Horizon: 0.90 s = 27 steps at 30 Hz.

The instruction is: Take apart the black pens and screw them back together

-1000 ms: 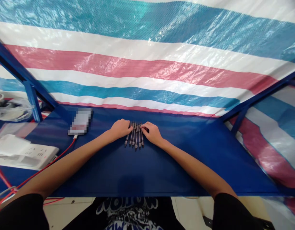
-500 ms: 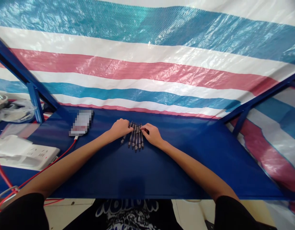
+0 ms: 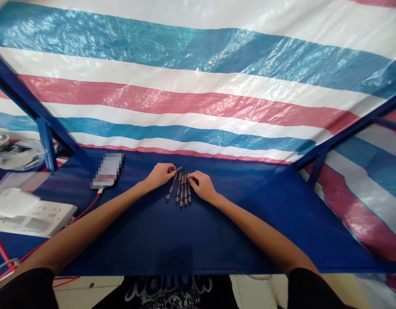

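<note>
Several slim dark pens [image 3: 181, 191] lie in a loose fan on the blue tabletop [image 3: 172, 240], their tips toward me. At the fan's upper left, my left hand [image 3: 161, 174] pinches one pen [image 3: 179, 168] between thumb and fingers; its free end points right, across the tops of the others. My right hand [image 3: 202, 185] is on the opposite side, thumb and forefinger closed at the upper end of the rightmost pen. Its other fingers are curled, and part of that grip is hidden.
To the left lies a pixelated phone [image 3: 108, 170] with a red cable [image 3: 88, 205]. A white power strip [image 3: 53, 219] with plastic wrapping sits nearer me. Blue frame bars [image 3: 47, 143] stand at both sides, and a striped plastic sheet [image 3: 191, 101] hangs behind the table.
A pen in my left hand has turned and now points right, above the fan. The remaining pens lie slightly shifted, and my right hand stays beside them. The camera view has tilted a little.
</note>
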Available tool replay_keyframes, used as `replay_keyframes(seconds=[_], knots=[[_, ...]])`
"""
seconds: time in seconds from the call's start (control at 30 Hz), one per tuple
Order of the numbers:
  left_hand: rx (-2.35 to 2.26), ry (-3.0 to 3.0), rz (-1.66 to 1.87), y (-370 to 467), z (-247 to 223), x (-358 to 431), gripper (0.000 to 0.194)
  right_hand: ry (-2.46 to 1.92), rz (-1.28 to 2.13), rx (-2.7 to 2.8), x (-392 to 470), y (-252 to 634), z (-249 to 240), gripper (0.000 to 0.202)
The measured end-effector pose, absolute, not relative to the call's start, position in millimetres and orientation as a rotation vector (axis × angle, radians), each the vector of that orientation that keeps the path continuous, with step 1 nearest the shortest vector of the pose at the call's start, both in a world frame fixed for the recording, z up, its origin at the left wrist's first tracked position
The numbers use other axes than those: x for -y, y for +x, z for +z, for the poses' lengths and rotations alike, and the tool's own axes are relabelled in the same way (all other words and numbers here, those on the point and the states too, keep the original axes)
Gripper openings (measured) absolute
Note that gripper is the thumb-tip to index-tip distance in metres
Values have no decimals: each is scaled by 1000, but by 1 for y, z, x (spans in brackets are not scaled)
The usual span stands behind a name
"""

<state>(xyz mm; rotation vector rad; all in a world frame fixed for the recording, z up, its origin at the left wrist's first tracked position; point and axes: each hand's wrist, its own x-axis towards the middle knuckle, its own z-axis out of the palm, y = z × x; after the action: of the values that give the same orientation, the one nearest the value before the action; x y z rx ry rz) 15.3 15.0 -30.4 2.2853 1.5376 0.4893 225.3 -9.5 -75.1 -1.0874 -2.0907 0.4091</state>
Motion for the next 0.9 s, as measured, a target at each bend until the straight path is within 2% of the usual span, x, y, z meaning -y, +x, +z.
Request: replay_keyframes(seconds=[0.23, 0.43, 0.63, 0.9], knots=[[-1456, 2438, 812, 18, -52, -9, 26, -1135, 484, 1873, 11, 227, -72, 29], [-1493, 2490, 828, 20, -64, -2, 29, -1138, 523, 1893, 12, 227, -71, 31], [-1331, 2513, 840, 19, -60, 3, 31, -1165, 569, 1935, 10, 227, -74, 31], [-1328, 2630, 829, 20, -66, 2, 32, -1090, 494, 1866, 15, 229, -68, 28]])
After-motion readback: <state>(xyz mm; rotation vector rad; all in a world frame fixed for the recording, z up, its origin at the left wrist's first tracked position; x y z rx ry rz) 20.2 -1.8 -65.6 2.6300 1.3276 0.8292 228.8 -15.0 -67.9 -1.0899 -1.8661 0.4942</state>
